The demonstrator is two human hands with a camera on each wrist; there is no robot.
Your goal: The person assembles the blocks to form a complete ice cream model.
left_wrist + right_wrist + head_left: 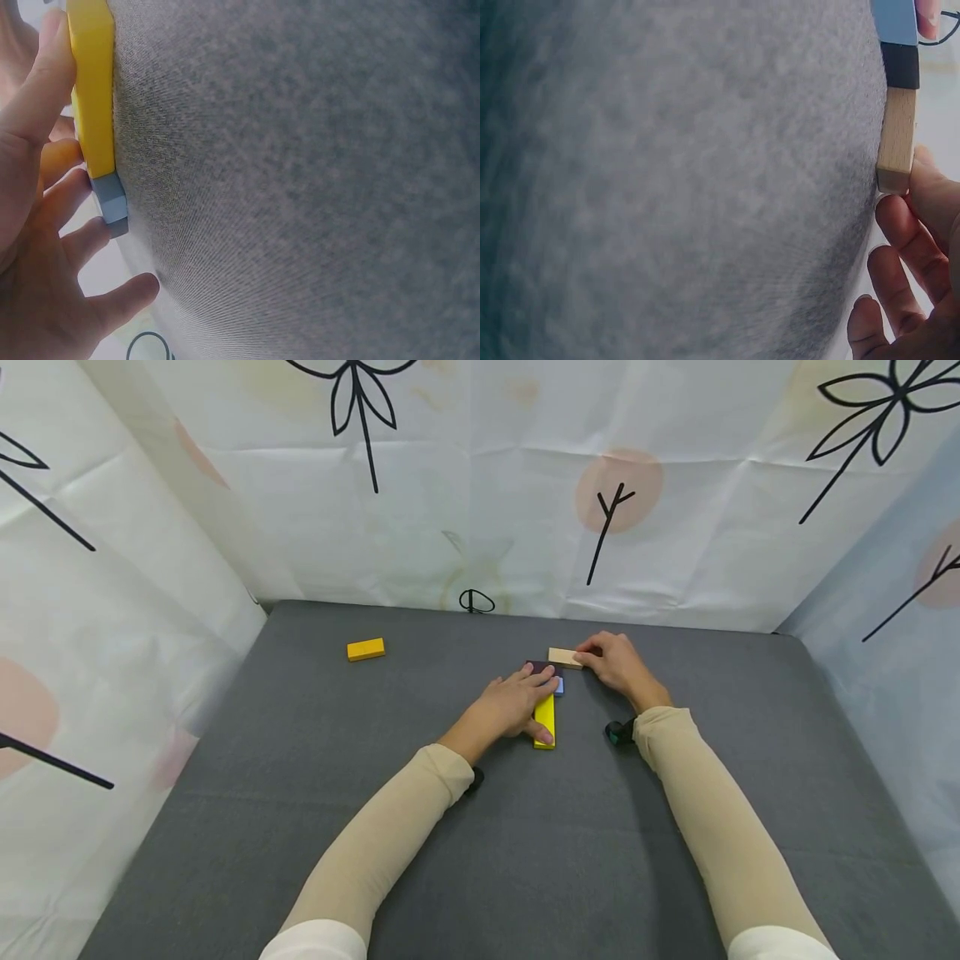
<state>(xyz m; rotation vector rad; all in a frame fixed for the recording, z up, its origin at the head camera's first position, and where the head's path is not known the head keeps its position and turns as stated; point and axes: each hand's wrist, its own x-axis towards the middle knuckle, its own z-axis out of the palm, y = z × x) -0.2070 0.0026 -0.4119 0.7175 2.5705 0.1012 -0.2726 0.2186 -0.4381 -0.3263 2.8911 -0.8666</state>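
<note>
Along the left edge of your grey table, a pale cloth wall hangs, printed with black stems and peach patches. On the far left part of the tabletop lies an orange-yellow block, by itself, well apart from your hands.

Next rightward: your left sleeve, beige, a dark wrist piece at its cuff. Your left hand lies over a row of blocks, fingers spread and fairly straight, touching rather than gripping. Your thumb rests on the long yellow block, which runs toward you. A blue block touches its far end, partly under your fingers. Beyond, against the blue, sits a dark block, also partly covered.

Right of that, a pale wooden block lies flat on the table, its left end meeting the dark one. Your right hand pinches its right end between thumb and index finger; the other fingers curl clear of it. Below your right wrist, a dark camera; then the right sleeve, also beige.
</note>
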